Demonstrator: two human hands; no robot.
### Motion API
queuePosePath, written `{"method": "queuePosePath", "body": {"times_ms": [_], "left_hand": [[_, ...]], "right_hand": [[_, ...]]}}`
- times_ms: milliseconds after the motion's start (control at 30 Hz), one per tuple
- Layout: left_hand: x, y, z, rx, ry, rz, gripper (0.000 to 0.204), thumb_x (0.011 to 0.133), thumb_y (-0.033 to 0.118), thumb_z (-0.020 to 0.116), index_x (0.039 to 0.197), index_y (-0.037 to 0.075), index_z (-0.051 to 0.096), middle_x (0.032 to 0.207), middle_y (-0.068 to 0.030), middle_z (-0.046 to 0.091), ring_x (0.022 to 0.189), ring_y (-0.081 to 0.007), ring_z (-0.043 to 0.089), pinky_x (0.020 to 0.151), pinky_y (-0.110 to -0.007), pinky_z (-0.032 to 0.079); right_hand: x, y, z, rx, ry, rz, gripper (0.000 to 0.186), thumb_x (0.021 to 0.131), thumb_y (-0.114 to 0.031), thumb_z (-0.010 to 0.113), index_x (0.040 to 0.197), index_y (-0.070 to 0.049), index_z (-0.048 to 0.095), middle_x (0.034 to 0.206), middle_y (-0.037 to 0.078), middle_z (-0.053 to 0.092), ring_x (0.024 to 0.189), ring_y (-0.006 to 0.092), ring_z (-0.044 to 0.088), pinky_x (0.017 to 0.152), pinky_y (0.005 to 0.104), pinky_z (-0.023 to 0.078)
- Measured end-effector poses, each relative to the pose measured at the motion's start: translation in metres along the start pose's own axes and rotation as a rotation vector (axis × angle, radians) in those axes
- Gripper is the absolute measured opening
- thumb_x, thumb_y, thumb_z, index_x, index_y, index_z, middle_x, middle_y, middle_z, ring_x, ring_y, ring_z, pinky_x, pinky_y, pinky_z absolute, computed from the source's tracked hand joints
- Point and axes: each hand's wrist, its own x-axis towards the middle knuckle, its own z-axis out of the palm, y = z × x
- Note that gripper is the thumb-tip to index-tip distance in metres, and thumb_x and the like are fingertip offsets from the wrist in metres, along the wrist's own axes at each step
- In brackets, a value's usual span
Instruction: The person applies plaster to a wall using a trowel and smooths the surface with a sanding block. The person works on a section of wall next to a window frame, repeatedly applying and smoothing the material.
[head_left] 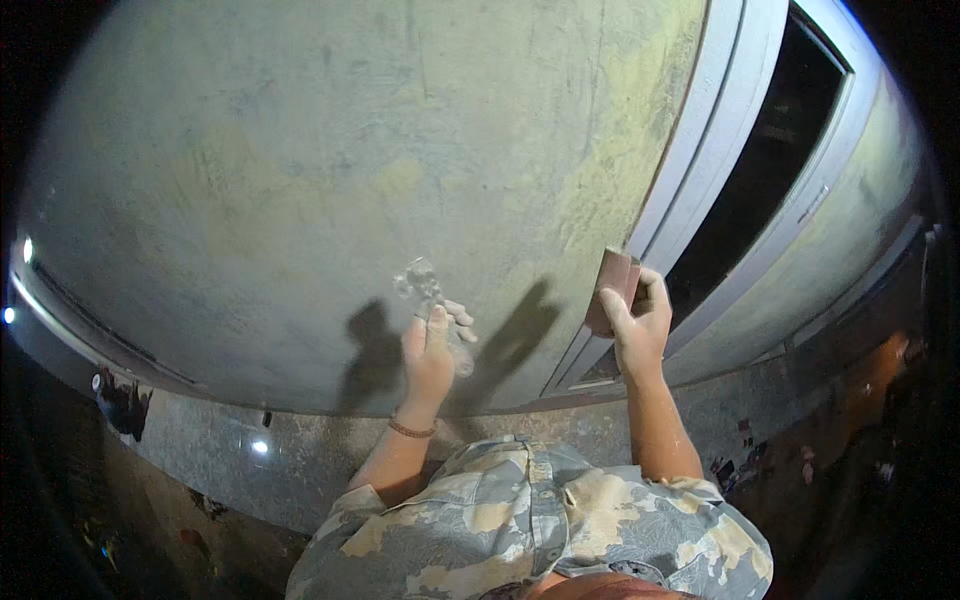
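Observation:
My left hand is closed around a putty knife with a clear handle. Lumpy whitish putty sits on its blade, and the blade stands a little off the plastered wall. Whitish residue coats the fingers. To the right, my right hand pinches a flat, reddish-brown rectangular piece between thumb and fingers; whether it is a spreader or folded sandpaper I cannot tell. That piece is held in front of the white window frame, near where the frame meets the wall. Its contact with either is unclear.
Dark glass fills the frame at right. Along the wall's foot runs a grey floor strip. A dark object lies at far left, and several small items are scattered at lower right. Shadows of both arms fall on the wall.

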Motion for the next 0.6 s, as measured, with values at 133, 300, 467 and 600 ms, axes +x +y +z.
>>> {"method": "queuePosePath", "body": {"times_ms": [133, 300, 467, 600], "left_hand": [[0.038, 0.025, -0.011, 0.07, -0.009, 0.228, 0.033, 0.113, 0.028, 0.045, 0.107, 0.0, 0.061, 0.088, -0.0104, 0.066, 0.068, -0.014, 0.064, 0.058, -0.027, 0.052], [0.082, 0.06, -0.012, 0.165, -0.032, 0.436, 0.041, 0.113, 0.032, 0.046, 0.106, -0.004, 0.065, 0.085, -0.0105, 0.07, 0.067, -0.0125, 0.064, 0.06, -0.026, 0.051], [0.114, 0.079, -0.018, 0.144, -0.042, 0.531, 0.043, 0.112, 0.033, 0.046, 0.102, -0.006, 0.063, 0.082, -0.0133, 0.068, 0.062, -0.0155, 0.06, 0.061, -0.029, 0.05], [0.115, 0.071, -0.023, 0.118, -0.073, 0.548, 0.041, 0.11, 0.031, 0.047, 0.102, -0.007, 0.062, 0.078, -0.0136, 0.065, 0.058, -0.0165, 0.059, 0.06, -0.031, 0.051]], "right_hand": [[0.06, -0.022, -0.004, -0.056, 0.217, -0.421, 0.04, 0.089, -0.005, 0.074, 0.127, 0.0, 0.067, 0.113, 0.011, 0.069, 0.106, 0.0202, 0.065, 0.095, 0.0352, 0.051], [0.112, -0.056, 0.018, -0.36, 0.592, -0.839, 0.053, 0.076, 0.008, 0.069, 0.129, 0.0, 0.069, 0.119, 0.016, 0.067, 0.113, 0.031, 0.063, 0.103, 0.0406, 0.048], [0.122, -0.062, 0.051, -0.511, 0.599, -1.028, 0.059, 0.076, 0.003, 0.076, 0.134, 0.002, 0.065, 0.13, 0.016, 0.063, 0.126, 0.0325, 0.058, 0.109, 0.0441, 0.047], [0.122, -0.047, 0.052, -0.543, 0.575, -1.049, 0.052, 0.08, 0.0, 0.077, 0.132, 0.0, 0.068, 0.14, 0.018, 0.061, 0.134, 0.0334, 0.056, 0.117, 0.0454, 0.047]]}}
